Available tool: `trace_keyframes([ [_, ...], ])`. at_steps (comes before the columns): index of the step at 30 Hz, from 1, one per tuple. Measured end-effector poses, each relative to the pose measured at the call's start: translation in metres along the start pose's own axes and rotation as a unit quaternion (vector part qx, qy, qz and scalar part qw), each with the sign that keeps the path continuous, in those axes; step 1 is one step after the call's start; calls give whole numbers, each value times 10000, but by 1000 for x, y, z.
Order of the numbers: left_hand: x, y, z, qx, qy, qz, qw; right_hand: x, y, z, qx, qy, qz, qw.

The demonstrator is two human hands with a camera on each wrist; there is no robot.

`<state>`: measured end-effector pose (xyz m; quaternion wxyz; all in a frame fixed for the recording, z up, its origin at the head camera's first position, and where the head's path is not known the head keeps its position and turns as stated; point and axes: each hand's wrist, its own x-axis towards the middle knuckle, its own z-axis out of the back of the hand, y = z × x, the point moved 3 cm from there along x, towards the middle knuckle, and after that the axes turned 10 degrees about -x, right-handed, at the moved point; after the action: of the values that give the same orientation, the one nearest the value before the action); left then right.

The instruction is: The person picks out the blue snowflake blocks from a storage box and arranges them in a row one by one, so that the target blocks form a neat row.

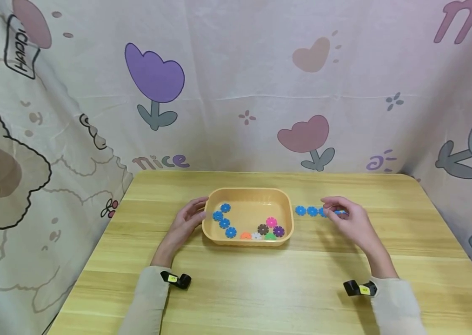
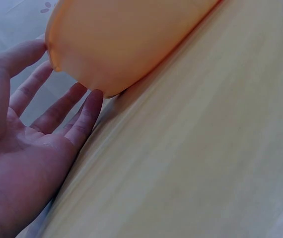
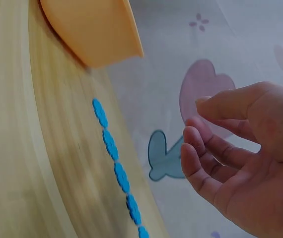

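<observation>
The step in hand looks like lining up blue discs. To do it well, the left hand (image 1: 187, 218) should keep light contact with the tray (image 1: 249, 191) so it doesn't skid; its grip is wide, fingers loosely extended against the end wall. The right hand (image 1: 350, 218), over the row of blue discs (image 1: 312, 211), has a narrow, loosely curled grip with a gap at the tips and no disc visible in it. It would do best to pinch each disc by its edge and lift clear without brushing the row.

The tray sits just below the centre of the head frame on the worktop (image 1: 240, 284); the row lies right of centre. Counts: one tray, two hands; at least five discs in the row, the last cut off in the right wrist view; inside the tray, four blue discs (image 1: 224, 224) at left, and at lower right one each of pink (image 1: 271, 222), brown (image 1: 262, 229), purple (image 1: 279, 231), orange (image 1: 246, 236), white (image 1: 256, 236) and green (image 1: 270, 237)
</observation>
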<state>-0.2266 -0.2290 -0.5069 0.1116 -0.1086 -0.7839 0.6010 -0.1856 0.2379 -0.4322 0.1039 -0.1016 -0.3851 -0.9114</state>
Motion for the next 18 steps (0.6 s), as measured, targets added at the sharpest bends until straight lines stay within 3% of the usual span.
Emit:
trace_keyframes([
  [9, 0, -2, 1, 45, -24, -30, 10000, 2, 22, -16, -51, 52, 287, 9996],
  [18, 0, 0, 0, 96, 143, -99, 9998, 0, 46, -44, 497, 150, 717, 9961],
])
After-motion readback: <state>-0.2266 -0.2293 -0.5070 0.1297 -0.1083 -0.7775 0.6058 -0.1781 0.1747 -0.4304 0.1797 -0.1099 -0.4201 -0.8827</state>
